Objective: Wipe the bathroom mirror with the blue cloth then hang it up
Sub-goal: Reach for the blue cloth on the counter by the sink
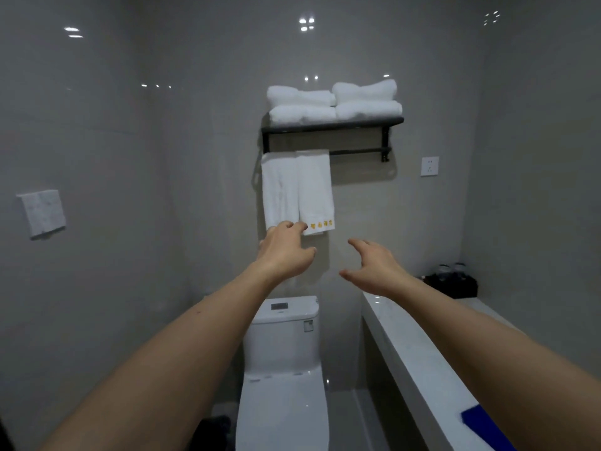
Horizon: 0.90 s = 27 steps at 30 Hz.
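Observation:
The blue cloth [484, 428] lies on the white counter [419, 359] at the lower right, partly cut off by my right forearm. Both arms stretch forward toward the far wall. My left hand [286, 249] is open, its fingertips at the bottom hem of a white towel [297, 190] hanging on the black rail [357, 152]. My right hand [374, 265] is open, fingers spread, empty, below the bare right part of the rail. No mirror is in view.
Folded white towels [335, 100] are stacked on the black shelf [331, 125] above the rail. A white toilet [283, 359] stands below my hands. A black tray with glasses [452, 281] sits at the counter's far end. A wall socket [429, 166] is to the right.

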### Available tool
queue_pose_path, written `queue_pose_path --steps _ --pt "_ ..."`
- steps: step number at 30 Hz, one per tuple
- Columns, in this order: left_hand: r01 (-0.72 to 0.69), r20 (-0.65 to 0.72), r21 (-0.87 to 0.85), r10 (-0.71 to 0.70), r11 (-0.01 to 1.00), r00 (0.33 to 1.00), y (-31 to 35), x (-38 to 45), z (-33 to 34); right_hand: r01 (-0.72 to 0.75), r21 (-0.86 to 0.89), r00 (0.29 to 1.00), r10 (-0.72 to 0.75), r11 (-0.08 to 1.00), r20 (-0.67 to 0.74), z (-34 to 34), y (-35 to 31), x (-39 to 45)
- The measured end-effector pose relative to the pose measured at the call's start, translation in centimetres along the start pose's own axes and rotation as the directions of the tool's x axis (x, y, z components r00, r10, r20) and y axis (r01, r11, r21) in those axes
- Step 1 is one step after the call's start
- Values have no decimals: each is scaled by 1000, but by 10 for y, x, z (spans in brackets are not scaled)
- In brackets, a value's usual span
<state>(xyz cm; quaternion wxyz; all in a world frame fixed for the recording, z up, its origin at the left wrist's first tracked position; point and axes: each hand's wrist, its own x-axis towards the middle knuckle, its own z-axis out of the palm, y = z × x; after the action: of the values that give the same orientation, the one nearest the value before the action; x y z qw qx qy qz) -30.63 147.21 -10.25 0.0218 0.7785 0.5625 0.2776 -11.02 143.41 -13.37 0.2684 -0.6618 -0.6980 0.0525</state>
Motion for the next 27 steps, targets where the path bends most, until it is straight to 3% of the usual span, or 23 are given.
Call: queue_pose_path --steps 11,27 --pt "-48 59 7 48 999 997 -9 95 65 -77 -36 997 77 996 2 24 56 92" --pt "-93 53 12 93 996 994 66 313 182 -83 -67 994 77 994 -83 -11 210 292"
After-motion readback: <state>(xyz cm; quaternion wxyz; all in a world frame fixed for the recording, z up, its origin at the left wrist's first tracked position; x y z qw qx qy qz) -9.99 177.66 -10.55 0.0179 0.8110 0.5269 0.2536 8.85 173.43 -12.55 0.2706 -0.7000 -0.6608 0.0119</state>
